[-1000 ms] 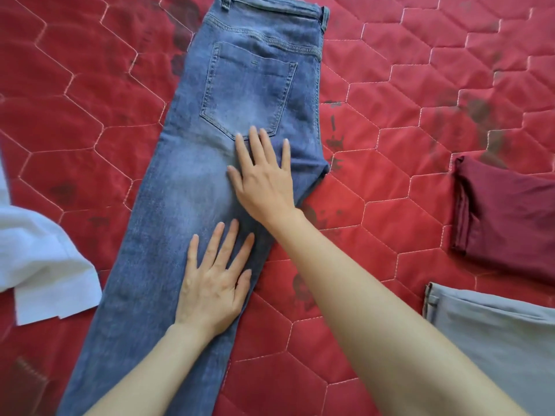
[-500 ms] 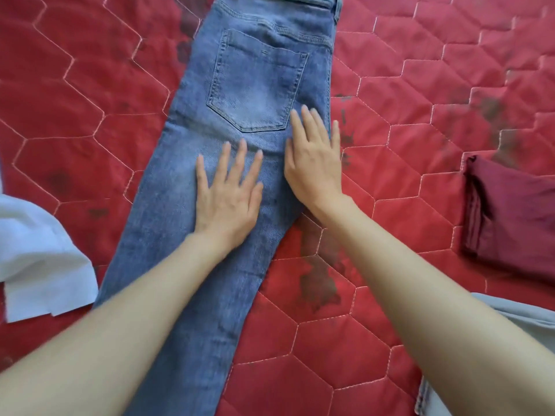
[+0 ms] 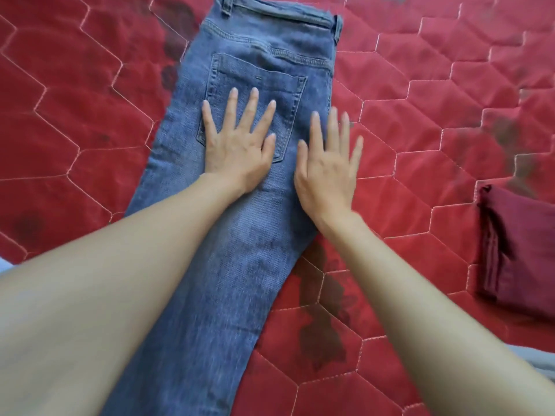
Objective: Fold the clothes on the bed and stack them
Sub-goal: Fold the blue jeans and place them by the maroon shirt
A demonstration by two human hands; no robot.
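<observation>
Blue jeans [image 3: 240,265] lie folded lengthwise on the red quilted bed cover [image 3: 75,115], waistband at the top, one back pocket facing up. My left hand [image 3: 237,142] rests flat on the pocket with fingers spread. Beside it, my right hand [image 3: 327,166] lies flat on the jeans' right edge near the seat, its outer fingers over the red cover. Neither hand grips any cloth.
A folded maroon garment [image 3: 519,250] lies at the right edge. A sliver of grey garment [image 3: 537,364] shows at the lower right behind my right forearm. Dark stains mark the cover to the right of the jeans' leg.
Both hands slid up the jeans toward the waistband, the left from the thigh onto the pocket, the right onto the seat edge. The view shifted, so the white cloth at left dropped out.
</observation>
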